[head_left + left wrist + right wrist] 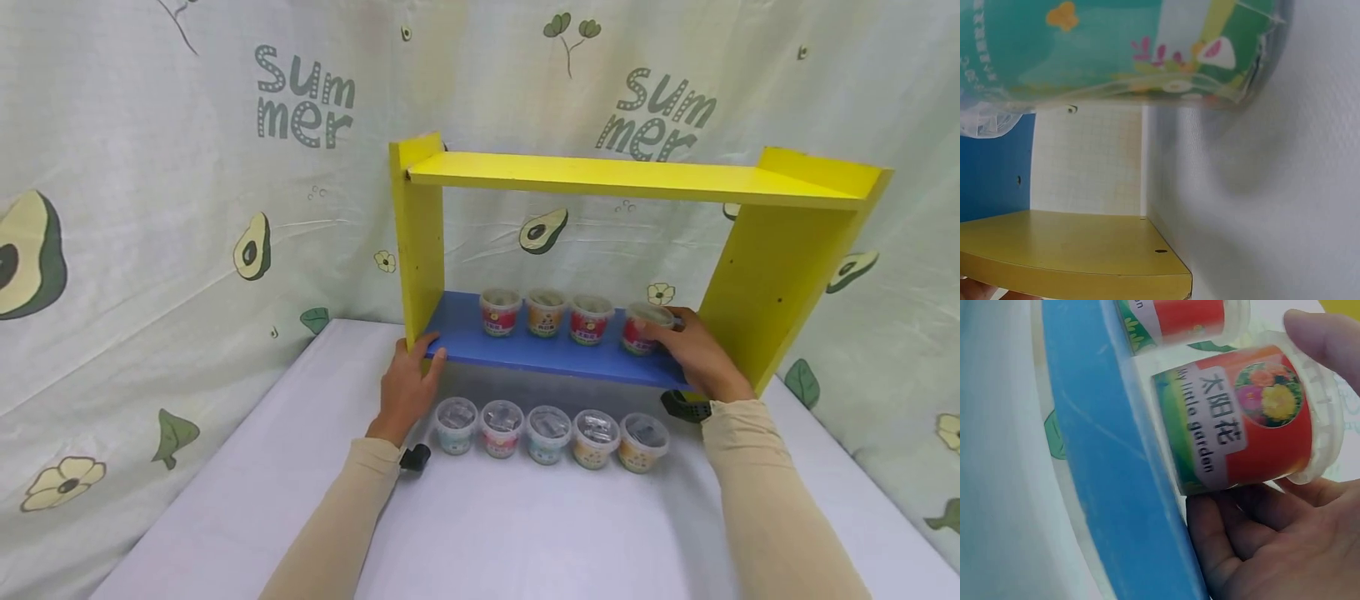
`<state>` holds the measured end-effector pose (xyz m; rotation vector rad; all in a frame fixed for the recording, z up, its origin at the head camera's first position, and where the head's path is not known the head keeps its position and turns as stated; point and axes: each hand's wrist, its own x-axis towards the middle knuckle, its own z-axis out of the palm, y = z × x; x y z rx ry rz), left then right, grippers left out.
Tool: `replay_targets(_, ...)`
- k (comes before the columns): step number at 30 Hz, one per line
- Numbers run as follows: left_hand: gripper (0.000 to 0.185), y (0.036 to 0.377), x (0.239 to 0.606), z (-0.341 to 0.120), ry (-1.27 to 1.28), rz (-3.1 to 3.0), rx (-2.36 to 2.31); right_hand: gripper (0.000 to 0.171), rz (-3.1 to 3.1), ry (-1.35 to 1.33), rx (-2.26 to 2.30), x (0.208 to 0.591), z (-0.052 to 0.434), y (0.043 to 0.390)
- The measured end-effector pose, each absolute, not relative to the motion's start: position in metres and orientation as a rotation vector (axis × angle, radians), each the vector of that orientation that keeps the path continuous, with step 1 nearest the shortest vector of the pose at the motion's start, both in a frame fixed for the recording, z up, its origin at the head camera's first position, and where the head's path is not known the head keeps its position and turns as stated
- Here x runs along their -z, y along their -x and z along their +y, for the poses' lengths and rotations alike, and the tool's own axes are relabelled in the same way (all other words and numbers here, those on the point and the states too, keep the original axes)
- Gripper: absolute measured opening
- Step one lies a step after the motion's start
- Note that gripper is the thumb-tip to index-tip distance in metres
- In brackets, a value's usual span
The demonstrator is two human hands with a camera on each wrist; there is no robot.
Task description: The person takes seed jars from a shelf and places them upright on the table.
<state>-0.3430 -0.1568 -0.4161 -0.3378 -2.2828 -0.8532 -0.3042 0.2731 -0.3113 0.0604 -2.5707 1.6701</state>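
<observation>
My right hand (693, 350) grips a red-labelled plastic cup (1235, 419) with a translucent lid, at the right end of the blue shelf board (540, 354). In the right wrist view, fingers lie under its side and the thumb is by the lid. Three similar cups stand in a row to its left: a red one (499, 315), an orange one (545, 314) and another red one (589, 321). At the lower left corner, my left hand (405, 387) holds the yellow side panel (420, 250) where it meets the blue board. Most of its fingers are hidden in the left wrist view.
On the white table (540, 533), below the blue board, several lidded cups stand in a row, with a teal one (456, 437) at the left end. A yellow top board (600, 173) spans the rack. Behind hangs a printed cloth (322, 225).
</observation>
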Motion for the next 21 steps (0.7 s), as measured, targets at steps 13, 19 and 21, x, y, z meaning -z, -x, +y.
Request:
replay_targets(13, 0.046, 0.340, 0.417, -0.157, 0.330, -2.293, 0.872, 0.094, -2.207, -0.111, -1.986, 0.321, 0.285, 0.292)
replay_targets(19, 0.047, 0.344, 0.417, -0.157, 0.341, -2.282, 0.855, 0.095, -2.242, -0.068, -1.901, 0.320, 0.282, 0.277)
replay_targets(21, 0.048, 0.344, 0.417, -0.157, 0.339, -2.286, 0.849, 0.094, -2.275, -0.066, -1.863, 0.321, 0.281, 0.270)
